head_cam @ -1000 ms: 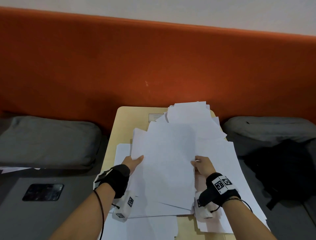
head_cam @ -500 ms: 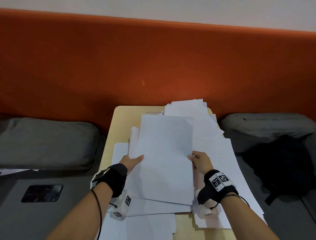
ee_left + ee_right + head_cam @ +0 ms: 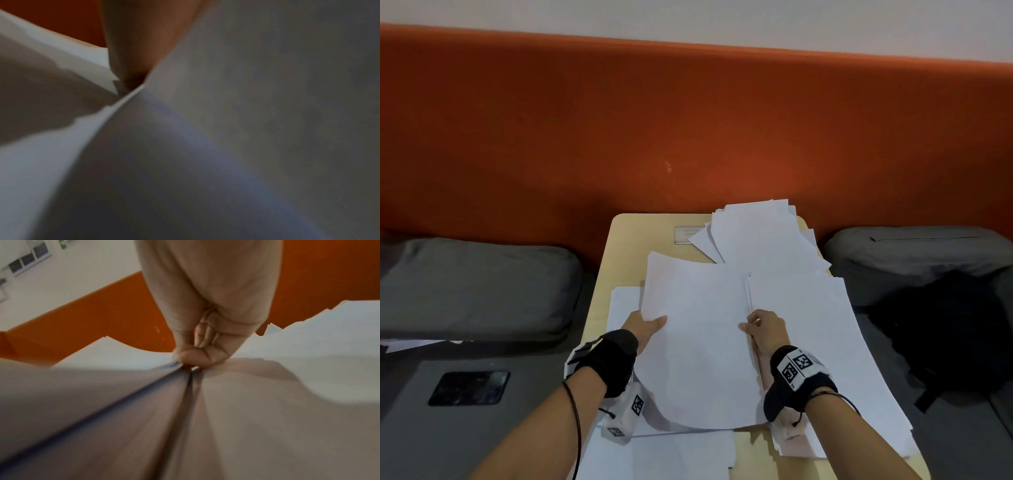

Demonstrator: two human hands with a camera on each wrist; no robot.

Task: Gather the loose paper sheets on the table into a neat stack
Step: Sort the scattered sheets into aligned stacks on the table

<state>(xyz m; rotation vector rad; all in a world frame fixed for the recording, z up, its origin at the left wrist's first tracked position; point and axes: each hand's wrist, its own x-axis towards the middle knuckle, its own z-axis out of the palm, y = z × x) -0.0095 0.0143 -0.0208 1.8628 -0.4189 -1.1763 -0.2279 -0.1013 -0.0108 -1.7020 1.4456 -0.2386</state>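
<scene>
Looking down from the head camera, we saw an orange padded wall panel (image 3: 688,130) running across the back, with a grey cushion (image 3: 472,287) at the far left and another grey cushion (image 3: 914,253) at the far right. A black bag (image 3: 945,335) lay beside the right cushion. Between the cushions stood a narrow, pale wooden table (image 3: 626,240), mostly covered by loose white paper sheets (image 3: 760,236) lying at mixed angles. Some sheets fanned out at the far end, and others overhung the near edge.

We held a bundle of sheets (image 3: 702,342) over the middle of the table, with more paper beneath it. Our left hand (image 3: 645,325) gripped the bundle's left edge, thumb lying on top and fingers hidden under the paper. Our right hand (image 3: 765,329) pinched the bundle's right edge, and the right wrist camera showed thumb and curled fingers (image 3: 205,340) closed on the sheet edges. Both wrists wore black straps with small printed markers.

A dark phone (image 3: 469,387) lay on a grey surface at the lower left, well apart from the table.
</scene>
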